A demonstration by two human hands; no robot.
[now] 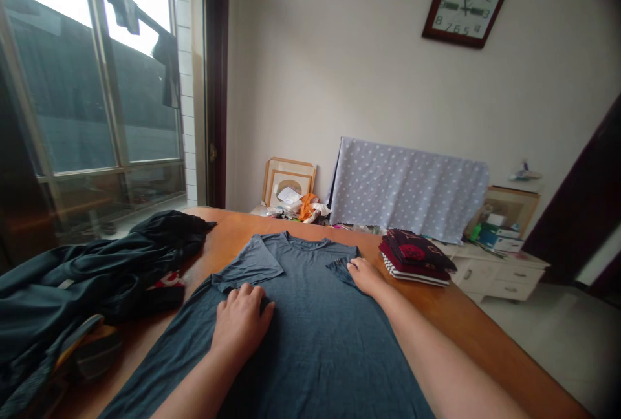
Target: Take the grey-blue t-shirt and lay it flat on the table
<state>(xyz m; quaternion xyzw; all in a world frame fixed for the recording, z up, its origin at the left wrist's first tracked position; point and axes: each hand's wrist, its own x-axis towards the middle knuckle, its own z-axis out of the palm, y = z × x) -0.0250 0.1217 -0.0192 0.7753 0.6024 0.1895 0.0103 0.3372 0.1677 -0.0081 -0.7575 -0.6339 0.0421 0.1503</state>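
A dark blue-grey T-shirt (320, 328) lies spread on the table, its neckline at the far end. Its left sleeve is folded inward over the chest. My left hand (242, 319) rests palm down on the shirt just below that sleeve, fingers slightly bent and thumb apart. At the right shoulder, my right hand (365, 275) has its fingers closed on the other sleeve, which is bunched and turned inward. The undersides of both hands are hidden.
Dark clothes (97, 270) lie heaped on the left of the brown table (446, 335). A stack of folded clothes (414, 257) sits at the right. Beyond the table stand a polka-dot cloth cover (407, 189), picture frames (291, 170) and a white cabinet (509, 277).
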